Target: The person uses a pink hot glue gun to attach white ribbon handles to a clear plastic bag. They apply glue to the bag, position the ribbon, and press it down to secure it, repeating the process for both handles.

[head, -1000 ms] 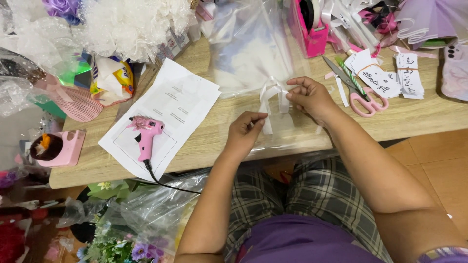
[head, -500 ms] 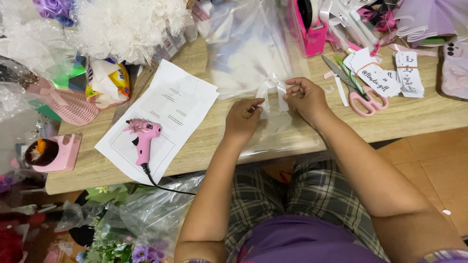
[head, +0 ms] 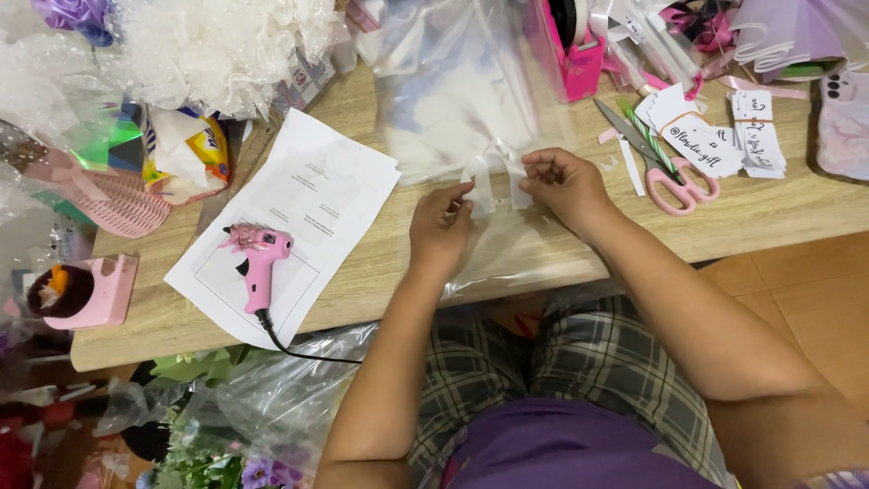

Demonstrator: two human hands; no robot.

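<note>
Where both hands [head: 441,226] pinch, white ribbon [head: 489,177] on clear bag [head: 453,100].

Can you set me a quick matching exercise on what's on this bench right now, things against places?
Things:
1 glue gun
2 scissors
3 white ribbon bow
4 pink tape dispenser

Places:
A between left hand and right hand
B on the white paper sheets
C at the table's far edge
D right of the right hand

Pairs: 1-B, 2-D, 3-A, 4-C
</note>
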